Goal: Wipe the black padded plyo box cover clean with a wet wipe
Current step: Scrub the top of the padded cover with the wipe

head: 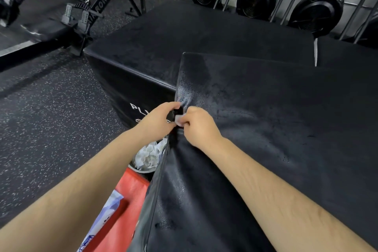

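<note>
— Which step?
— Wiping the edge of the cover (266, 118): right hand (199, 127) pinches the wipe (179, 119), left hand (157, 118) beside it grips the cover.
— Next?
— Likely rub the fold between both hands, holding it taut.

Clear: black padded plyo box top (276, 118), rightward; speckled rubber floor (41, 118), left. Obstructing beside edge: wipe-filled grey bin (141, 170), red fabric bag (131, 196).
</note>
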Motion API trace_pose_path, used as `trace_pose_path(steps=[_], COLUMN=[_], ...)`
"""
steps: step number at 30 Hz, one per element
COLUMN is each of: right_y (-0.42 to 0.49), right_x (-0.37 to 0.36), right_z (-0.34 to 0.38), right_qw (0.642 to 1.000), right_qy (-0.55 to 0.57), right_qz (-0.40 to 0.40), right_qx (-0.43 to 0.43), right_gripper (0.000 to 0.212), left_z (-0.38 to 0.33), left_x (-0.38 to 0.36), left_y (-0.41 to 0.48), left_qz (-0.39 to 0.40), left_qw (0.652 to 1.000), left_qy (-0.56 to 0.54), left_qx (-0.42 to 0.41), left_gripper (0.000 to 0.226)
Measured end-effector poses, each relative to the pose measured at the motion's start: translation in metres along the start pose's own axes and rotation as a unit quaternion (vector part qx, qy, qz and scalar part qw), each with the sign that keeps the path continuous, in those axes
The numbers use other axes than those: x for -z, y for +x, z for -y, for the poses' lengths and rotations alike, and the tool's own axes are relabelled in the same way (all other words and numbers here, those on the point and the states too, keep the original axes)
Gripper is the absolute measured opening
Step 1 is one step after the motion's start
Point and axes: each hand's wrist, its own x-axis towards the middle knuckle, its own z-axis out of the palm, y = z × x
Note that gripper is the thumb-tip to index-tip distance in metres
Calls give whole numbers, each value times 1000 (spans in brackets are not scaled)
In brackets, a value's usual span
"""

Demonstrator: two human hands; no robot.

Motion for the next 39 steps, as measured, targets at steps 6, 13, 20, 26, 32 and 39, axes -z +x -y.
trace_pose_path(steps=[6, 13, 20, 26, 32, 39], right_y=[7, -31, -12, -18, 9, 0], right_x=[14, 11, 23, 7, 17, 15], right_z=[-24, -14, -33, -20, -21, -15], right_qw=[994, 999, 990, 995, 989, 994], right_qy=[-48, -29, -24, -46, -25, -7], right_qz=[-33, -3, -53, -5, -30, -1], right_qx=[-93, -39, -129, -88, -141, -109], right_gripper=[20, 31, 20, 31, 16, 25], left_z=[-4, -1, 2, 0, -6, -5], left_x=[-9, -13, -14, -18, -14, -13], left_y=[-5, -12, -15, -17, -25, -36], left_qz=[-20, -13, -25, -25, -23, -17], left_qw=[997, 989, 981, 988, 993, 996], left_qy=[62, 123, 155, 127, 94, 60], left_qx=[-29, -85, -113, -87, -72, -68], left_gripper=[47, 47, 44, 47, 45, 40])
